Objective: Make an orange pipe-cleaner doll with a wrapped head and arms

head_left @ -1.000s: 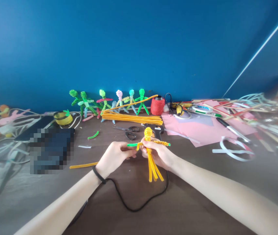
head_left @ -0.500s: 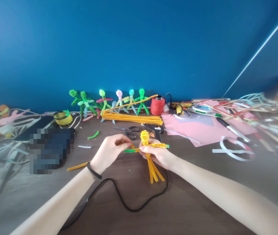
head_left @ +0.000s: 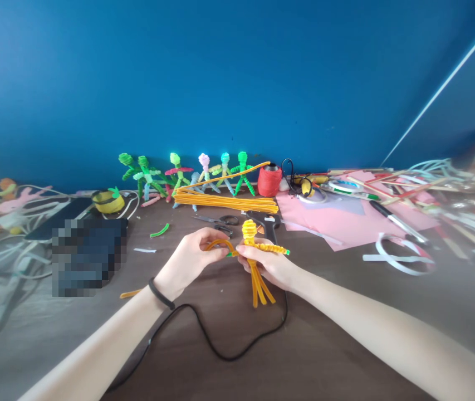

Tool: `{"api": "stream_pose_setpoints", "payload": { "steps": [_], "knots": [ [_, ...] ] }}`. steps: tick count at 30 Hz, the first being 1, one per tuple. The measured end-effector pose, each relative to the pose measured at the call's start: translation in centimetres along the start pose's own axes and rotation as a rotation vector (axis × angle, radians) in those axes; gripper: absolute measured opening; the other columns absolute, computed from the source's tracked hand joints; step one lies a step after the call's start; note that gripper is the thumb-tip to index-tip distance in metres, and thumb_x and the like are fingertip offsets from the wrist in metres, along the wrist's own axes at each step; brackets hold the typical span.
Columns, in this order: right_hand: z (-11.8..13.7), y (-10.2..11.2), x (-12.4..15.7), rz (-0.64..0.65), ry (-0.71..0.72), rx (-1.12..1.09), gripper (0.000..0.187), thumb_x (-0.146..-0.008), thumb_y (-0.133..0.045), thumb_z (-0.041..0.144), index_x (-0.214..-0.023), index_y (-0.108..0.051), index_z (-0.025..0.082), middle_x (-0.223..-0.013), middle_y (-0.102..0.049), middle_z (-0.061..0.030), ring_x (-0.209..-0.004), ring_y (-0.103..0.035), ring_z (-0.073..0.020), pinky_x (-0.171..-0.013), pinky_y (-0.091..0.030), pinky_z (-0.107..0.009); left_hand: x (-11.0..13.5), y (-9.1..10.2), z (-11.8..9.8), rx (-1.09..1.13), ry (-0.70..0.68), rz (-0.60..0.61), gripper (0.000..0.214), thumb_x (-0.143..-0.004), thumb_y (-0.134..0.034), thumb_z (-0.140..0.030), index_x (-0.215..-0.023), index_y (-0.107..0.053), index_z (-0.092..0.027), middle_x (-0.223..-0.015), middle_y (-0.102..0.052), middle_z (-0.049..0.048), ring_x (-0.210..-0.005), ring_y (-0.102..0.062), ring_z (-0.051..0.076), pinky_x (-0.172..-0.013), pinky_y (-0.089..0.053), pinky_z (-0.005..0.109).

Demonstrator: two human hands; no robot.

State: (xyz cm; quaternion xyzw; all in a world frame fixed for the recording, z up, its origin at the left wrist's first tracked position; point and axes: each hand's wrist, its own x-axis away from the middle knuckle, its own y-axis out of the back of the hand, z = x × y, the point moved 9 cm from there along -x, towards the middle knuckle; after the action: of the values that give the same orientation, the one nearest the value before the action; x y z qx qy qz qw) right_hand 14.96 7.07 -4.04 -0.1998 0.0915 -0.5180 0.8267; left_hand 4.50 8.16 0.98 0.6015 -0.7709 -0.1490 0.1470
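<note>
My right hand (head_left: 268, 263) pinches the body of a yellow-orange pipe cleaner figure (head_left: 249, 231). Its head is a wound coil, and several loose strands hang below the hand. One arm, wrapped in orange with a green tip, points right. At the figure's other arm, my left hand (head_left: 193, 257) is closed on an orange pipe cleaner (head_left: 220, 243), which bows up in a loop between the two hands. A bit of that arm's green core shows by the left fingertips. The pipe cleaner's tail (head_left: 130, 293) sticks out behind the left wrist.
Behind the hands lie scissors (head_left: 220, 223), a glue gun (head_left: 268, 223) and a bundle of orange pipe cleaners (head_left: 224, 201). Finished figures (head_left: 242, 172) lean on the blue wall. Pink paper (head_left: 346, 228) is at right; a black cable (head_left: 220, 356) curves in front.
My left hand has shifted slightly right and turned, bending the orange pipe cleaner into a loop. Less of the green core shows. The figure has tilted a little in my right hand.
</note>
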Motion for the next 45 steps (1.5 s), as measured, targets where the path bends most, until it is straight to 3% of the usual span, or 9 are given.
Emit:
{"api": "stream_pose_setpoints", "payload": {
  "steps": [10,20,26,29,39,45],
  "knots": [
    [0.3,0.1,-0.1,0.005,0.076,0.096,0.019,-0.074,-0.057,0.025,-0.059,-0.055,0.013,-0.048,-0.044,0.0038,-0.045,-0.038,-0.0058,-0.047,-0.024,-0.023,0.4,0.5,-1.1,-0.078,-0.102,-0.072,0.014,-0.07,-0.057,-0.025,-0.082,-0.059,-0.016,-0.082,-0.066,0.0025,-0.076,-0.062,0.015,-0.072,-0.047,0.027],
    [0.1,0.7,-0.5,-0.047,0.057,-0.049,0.017,-0.069,-0.06,0.026,-0.059,-0.054,0.014,-0.048,-0.043,0.0042,-0.043,-0.036,-0.0048,-0.044,-0.022,-0.021,2.1,0.6,-3.9,-0.26,-0.181,-0.097,0.014,-0.073,-0.054,-0.028,-0.076,-0.066,-0.022,-0.081,-0.068,-0.0006,-0.076,-0.061,0.015,-0.07,-0.046,0.024],
    [-0.3,1.4,-0.2,-0.128,-0.035,-0.243,0.017,-0.063,-0.067,0.024,-0.066,-0.054,0.014,-0.059,-0.051,0.0026,-0.052,-0.042,-0.0049,-0.048,-0.028,-0.019,1.8,-1.6,-2.1,-0.083,0.01,0.159,0.018,-0.068,-0.06,-0.031,-0.078,-0.069,-0.02,-0.077,-0.07,0.002,-0.07,-0.062,0.017,-0.066,-0.048,0.025],
    [-0.2,1.2,-0.1,-0.121,-0.057,-0.286,0.016,-0.064,-0.066,0.023,-0.066,-0.053,0.014,-0.059,-0.05,0.0031,-0.052,-0.041,-0.0044,-0.048,-0.029,-0.018,1.6,-2.3,-1.1,0.034,0.074,0.226,0.016,-0.067,-0.061,-0.026,-0.077,-0.069,-0.017,-0.077,-0.07,0.0042,-0.066,-0.061,0.015,-0.064,-0.049,0.025],
    [0.6,-0.4,0.1,0.048,-0.016,-0.245,0.013,-0.071,-0.059,0.023,-0.067,-0.05,0.014,-0.055,-0.044,0.0038,-0.049,-0.036,-0.0047,-0.046,-0.023,-0.018,1.3,-3.1,0.2,0.105,0.151,0.296,0.007,-0.061,-0.062,-0.018,-0.067,-0.063,-0.014,-0.071,-0.069,0.0043,-0.065,-0.06,0.014,-0.062,-0.047,0.024],
    [0.5,-1.2,0.5,0.106,-0.03,-0.214,0.013,-0.069,-0.061,0.022,-0.067,-0.052,0.014,-0.058,-0.048,0.0023,-0.05,-0.038,-0.0048,-0.046,-0.023,-0.02,0.8,-2.4,1.4,0.088,0.186,0.225,0.017,-0.061,-0.063,-0.023,-0.073,-0.054,-0.016,-0.064,-0.067,0.0023,-0.05,-0.055,0.011,-0.051,-0.044,0.023]
  ]
}}
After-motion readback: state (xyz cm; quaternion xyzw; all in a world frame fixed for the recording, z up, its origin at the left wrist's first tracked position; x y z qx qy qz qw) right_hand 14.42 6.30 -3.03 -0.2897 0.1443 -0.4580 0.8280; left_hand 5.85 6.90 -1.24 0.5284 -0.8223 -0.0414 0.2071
